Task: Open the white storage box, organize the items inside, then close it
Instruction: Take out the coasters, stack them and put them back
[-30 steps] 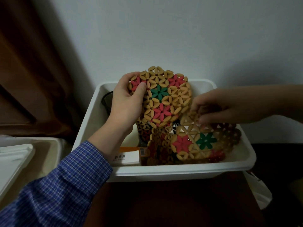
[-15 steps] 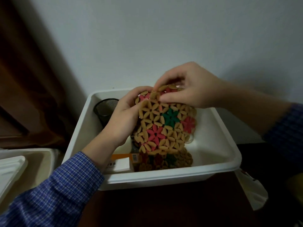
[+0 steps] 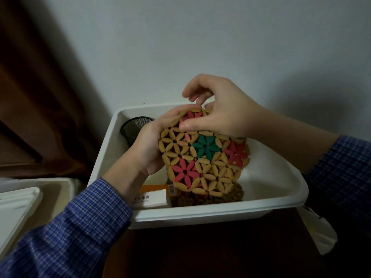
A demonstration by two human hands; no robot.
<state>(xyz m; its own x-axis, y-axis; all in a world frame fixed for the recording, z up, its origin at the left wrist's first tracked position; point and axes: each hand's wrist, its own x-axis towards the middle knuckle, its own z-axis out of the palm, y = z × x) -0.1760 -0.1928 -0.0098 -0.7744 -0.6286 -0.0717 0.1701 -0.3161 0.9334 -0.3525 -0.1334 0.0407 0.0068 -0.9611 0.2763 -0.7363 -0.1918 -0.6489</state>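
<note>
The white storage box (image 3: 200, 214) stands open against the wall. Over it I hold a stack of round beaded flower mats (image 3: 204, 157) on edge, tan with red and green flowers. My left hand (image 3: 149, 146) grips the stack's left edge from behind. My right hand (image 3: 218, 115) pinches the top edge, thumb on the front face. More mats (image 3: 230, 197) lie on the box floor below. An orange and white carton (image 3: 154, 197) lies at the front left inside, and a black mesh cup (image 3: 133, 128) stands at the back left corner.
The box's white lid (image 3: 16, 205) lies on a second white box (image 3: 58, 189) at the left. A brown curtain (image 3: 34, 97) hangs at the far left. A white bag (image 3: 319, 231) pokes out under the box's right corner. The box sits on a dark brown surface (image 3: 200, 253).
My right hand picked a mat off the box floor, brought it up onto the mats in my left hand, and now holds the stack's top edge.
</note>
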